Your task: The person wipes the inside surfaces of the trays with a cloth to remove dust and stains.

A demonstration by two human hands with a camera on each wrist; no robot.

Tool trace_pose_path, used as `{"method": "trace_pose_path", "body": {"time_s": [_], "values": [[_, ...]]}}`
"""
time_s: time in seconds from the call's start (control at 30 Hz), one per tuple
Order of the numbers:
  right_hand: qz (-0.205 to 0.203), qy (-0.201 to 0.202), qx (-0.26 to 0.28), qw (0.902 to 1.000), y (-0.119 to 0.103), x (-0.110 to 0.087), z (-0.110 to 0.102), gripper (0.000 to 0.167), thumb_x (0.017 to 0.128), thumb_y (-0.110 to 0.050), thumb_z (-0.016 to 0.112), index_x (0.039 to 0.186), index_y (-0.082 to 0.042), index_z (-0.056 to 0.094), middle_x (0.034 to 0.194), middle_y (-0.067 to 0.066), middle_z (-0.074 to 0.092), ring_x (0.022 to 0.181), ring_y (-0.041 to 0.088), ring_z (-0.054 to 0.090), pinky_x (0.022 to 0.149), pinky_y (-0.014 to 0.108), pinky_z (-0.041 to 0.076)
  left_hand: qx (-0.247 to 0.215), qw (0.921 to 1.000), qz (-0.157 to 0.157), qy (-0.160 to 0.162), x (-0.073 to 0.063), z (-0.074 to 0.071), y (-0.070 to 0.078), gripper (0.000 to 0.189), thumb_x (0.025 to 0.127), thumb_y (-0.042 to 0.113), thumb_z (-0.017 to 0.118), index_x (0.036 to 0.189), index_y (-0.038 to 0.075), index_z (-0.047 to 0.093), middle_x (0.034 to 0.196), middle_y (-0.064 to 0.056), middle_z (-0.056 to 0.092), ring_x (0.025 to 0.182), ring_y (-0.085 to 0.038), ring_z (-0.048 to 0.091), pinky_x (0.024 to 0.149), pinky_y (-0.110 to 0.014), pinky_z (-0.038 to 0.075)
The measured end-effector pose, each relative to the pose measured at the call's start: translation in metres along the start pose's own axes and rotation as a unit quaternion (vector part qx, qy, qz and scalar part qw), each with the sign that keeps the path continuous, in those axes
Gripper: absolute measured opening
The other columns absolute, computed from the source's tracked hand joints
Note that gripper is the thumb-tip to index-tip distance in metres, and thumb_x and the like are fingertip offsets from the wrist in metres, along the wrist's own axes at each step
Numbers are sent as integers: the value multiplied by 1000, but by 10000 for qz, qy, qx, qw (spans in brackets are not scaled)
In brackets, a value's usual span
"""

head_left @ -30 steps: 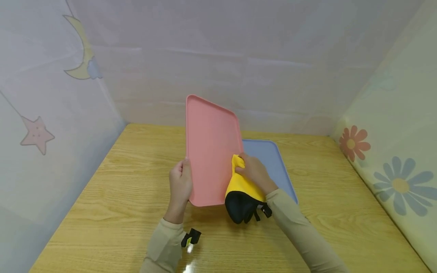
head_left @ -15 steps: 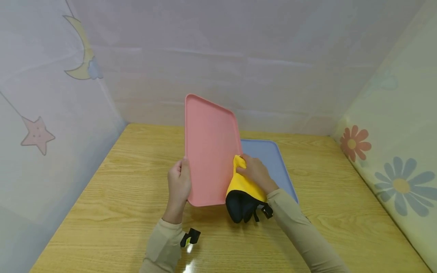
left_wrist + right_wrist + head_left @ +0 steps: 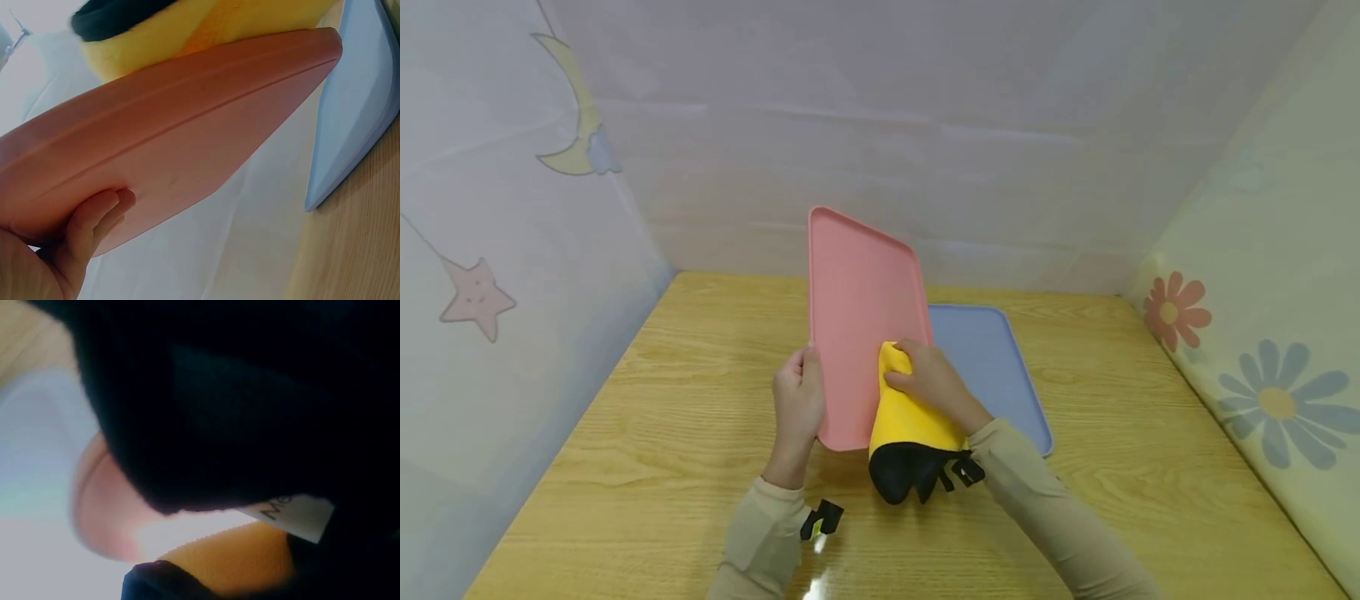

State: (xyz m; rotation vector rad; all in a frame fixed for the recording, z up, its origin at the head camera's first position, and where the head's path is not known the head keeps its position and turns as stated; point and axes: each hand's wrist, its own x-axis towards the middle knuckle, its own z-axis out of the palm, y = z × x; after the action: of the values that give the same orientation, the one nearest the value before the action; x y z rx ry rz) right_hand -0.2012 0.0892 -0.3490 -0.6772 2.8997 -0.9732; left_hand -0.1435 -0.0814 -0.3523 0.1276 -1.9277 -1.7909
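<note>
My left hand [image 3: 799,398] grips the left edge of a pink tray [image 3: 863,304], which stands tilted up above the table. In the left wrist view its fingers [image 3: 90,222] curl behind the tray's underside. My right hand [image 3: 934,380] pinches a cloth [image 3: 906,417], yellow on one face and black on the other, against the tray's lower right part. The cloth's lower end hangs below the tray's bottom edge, its black side showing. Dark cloth [image 3: 225,412] fills most of the right wrist view and hides the right hand there.
A blue tray [image 3: 992,358] lies on the wooden table [image 3: 700,375] behind and right of the pink one, which partly covers it. Printed fabric walls [image 3: 880,150] enclose the table at the back and both sides.
My right hand has slid left across the pink tray with the cloth, baring more of the blue tray. The left hand and the pink tray stay almost still.
</note>
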Motion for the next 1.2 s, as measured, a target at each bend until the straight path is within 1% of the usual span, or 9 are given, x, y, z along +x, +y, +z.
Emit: {"method": "trace_pose_path", "body": {"time_s": [0.13, 0.23, 0.53, 0.63, 0.77, 0.87, 0.93, 1.03, 1.2], "values": [[-66, 22, 159, 9998, -12, -2, 3, 41, 79, -17, 63, 113, 2, 53, 82, 9, 54, 57, 16, 45, 52, 25, 39, 145, 9997, 194, -74, -2, 1, 1, 38, 96, 18, 41, 65, -2, 47, 50, 0, 35, 41, -8, 34, 38, -22, 28], [-153, 8, 254, 9996, -19, -4, 5, 40, 79, -17, 63, 113, 2, 53, 75, 8, 53, 54, 15, 44, 50, 25, 38, 169, 9994, 267, -136, -4, 1, 1, 38, 96, 19, 41, 65, -2, 47, 50, -1, 33, 40, -9, 33, 37, -21, 28], [-365, -88, 315, 9988, -44, -6, 6, 42, 79, -20, 66, 112, 0, 53, 75, 5, 54, 57, 15, 45, 52, 25, 39, 199, 9996, 182, -96, -5, 4, 2, 36, 96, 18, 40, 66, -1, 45, 50, 1, 28, 39, -6, 27, 38, -21, 23], [-542, -114, 381, 9977, -47, -6, 8, 38, 79, -20, 66, 110, -1, 53, 70, 3, 51, 54, 14, 45, 50, 24, 38, 150, 9998, 104, -92, -9, 5, 15, 35, 96, 12, 40, 66, -5, 45, 50, 2, 28, 38, -2, 25, 38, -19, 22], [-803, -42, 379, 9960, -53, -7, 9, 33, 78, -18, 66, 106, -3, 55, 64, 1, 48, 51, 12, 43, 48, 22, 37, 69, 9998, 131, -123, -10, 6, 12, 35, 96, 13, 40, 69, -7, 49, 50, 2, 30, 39, -3, 29, 39, -19, 27], [-963, 33, 339, 9948, -58, -9, 10, 31, 78, -17, 66, 104, -3, 56, 65, 1, 50, 51, 11, 42, 49, 22, 36, 39, 9997, 185, -128, -5, 7, -3, 36, 96, 17, 40, 75, -8, 53, 51, 1, 35, 42, -9, 37, 40, -20, 33], [-1082, 53, 295, 9937, -60, -10, 11, 31, 78, -16, 67, 104, -3, 57, 67, 1, 52, 52, 10, 42, 49, 21, 36, -31, 9998, 155, -138, -5, 7, -4, 36, 96, 17, 40, 78, -9, 55, 53, 0, 38, 45, -10, 40, 42, -20, 36], [-1259, 26, 207, 9918, -63, -13, 13, 28, 78, -18, 67, 100, -3, 58, 65, 0, 50, 51, 9, 41, 48, 20, 36, -139, 9997, 120, -165, -4, 7, -5, 36, 96, 17, 40, 76, -9, 54, 53, -1, 41, 44, -9, 42, 42, -20, 38], [-1391, -71, 64, 9902, -66, -16, 18, 22, 78, -20, 67, 91, -6, 56, 58, -3, 42, 48, 7, 38, 46, 19, 33, -204, 9997, -32, -160, -1, 7, -8, 37, 96, 15, 40, 66, -5, 49, 50, 0, 39, 41, -7, 39, 38, -19, 35]]}}
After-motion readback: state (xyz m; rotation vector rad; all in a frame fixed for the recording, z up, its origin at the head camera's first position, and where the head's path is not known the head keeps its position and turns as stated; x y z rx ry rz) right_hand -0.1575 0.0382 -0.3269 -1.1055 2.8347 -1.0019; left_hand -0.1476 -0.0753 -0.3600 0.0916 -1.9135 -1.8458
